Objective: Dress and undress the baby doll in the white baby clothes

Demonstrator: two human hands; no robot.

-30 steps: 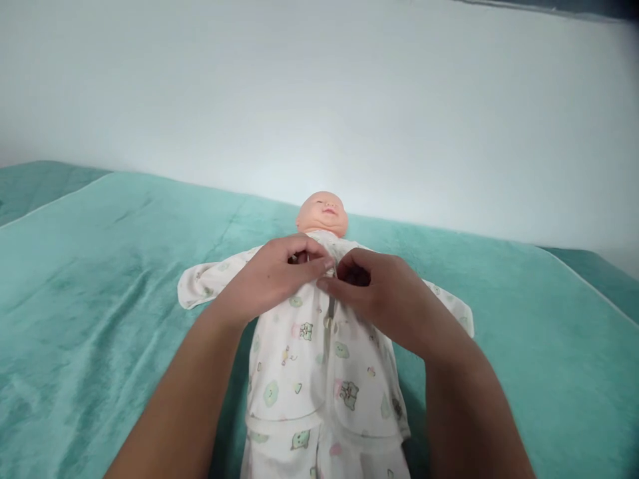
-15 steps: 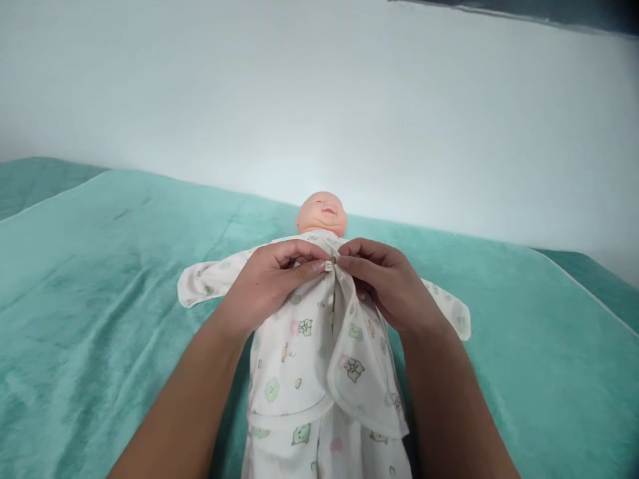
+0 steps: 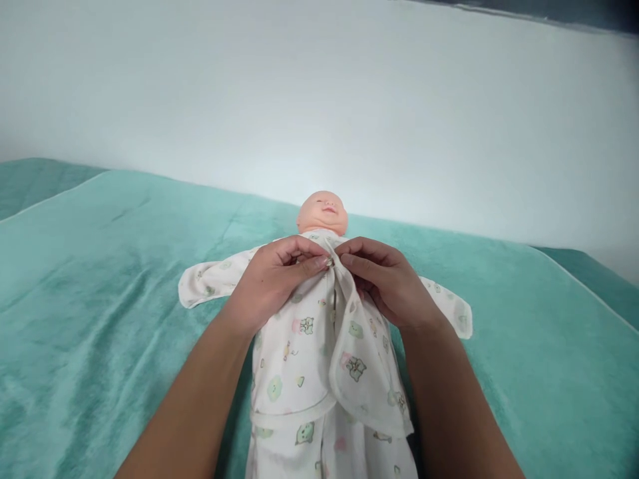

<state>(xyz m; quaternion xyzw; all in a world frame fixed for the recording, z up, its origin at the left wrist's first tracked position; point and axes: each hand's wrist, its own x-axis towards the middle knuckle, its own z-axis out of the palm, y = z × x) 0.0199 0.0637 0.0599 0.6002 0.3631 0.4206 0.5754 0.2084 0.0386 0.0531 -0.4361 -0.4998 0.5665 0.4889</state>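
A baby doll (image 3: 323, 211) lies on its back, dressed in a white baby shirt (image 3: 294, 362) printed with green and pink animals. Its sleeves stretch out to both sides. At the upper chest, my left hand (image 3: 279, 276) pinches a small pale button (image 3: 329, 262) on one front edge between thumb and fingers. Close beside it, my right hand (image 3: 382, 276) grips the other front edge of the shirt. The fingertips almost meet, and the cloth edge partly hides the button. Below my hands the shirt's two front panels hang apart at the hem, over matching printed pants (image 3: 344, 452).
A green plush blanket (image 3: 114, 286) spreads under the doll, with some wrinkles at the left. Behind its far edge rises a white wall (image 3: 279, 100). A dark strip (image 3: 564, 13) runs along the top right.
The right front edge has come over toward the button, which shows less than before. My right fingers have shifted slightly on the cloth; my left hand keeps its pinch.
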